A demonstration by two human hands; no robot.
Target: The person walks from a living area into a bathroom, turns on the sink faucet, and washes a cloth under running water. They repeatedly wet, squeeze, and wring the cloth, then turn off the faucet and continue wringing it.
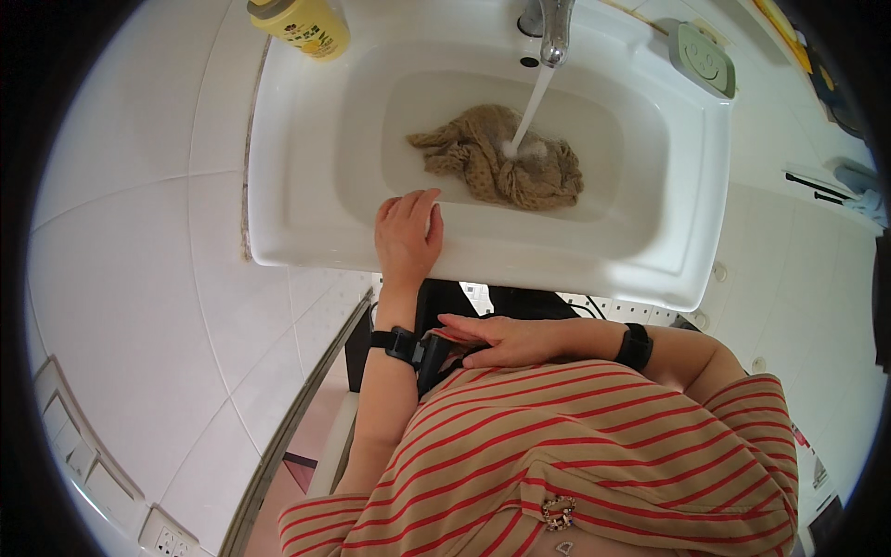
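Note:
My left hand (406, 233) rests on the front rim of a white ceramic washbasin (299, 209), its fingers bent over the inner edge. I see nothing held in it. My right hand (511, 341) lies flat against the front of my striped shirt (557, 432), fingers and thumb apart, next to a black object (435, 358) that is partly hidden. In the basin water, a crumpled brown patterned cloth (487, 160) lies apart from both hands. A stream of water runs from the chrome faucet (555, 42) onto the cloth, with some froth where it lands.
A yellow bottle (313, 31) with a grey cap stands at the basin's back left corner. On the back right corner sits a green soap dish (703, 61) with a smiling face. White wall tiles (132, 264) border the left side, with a wall socket (169, 539) low down.

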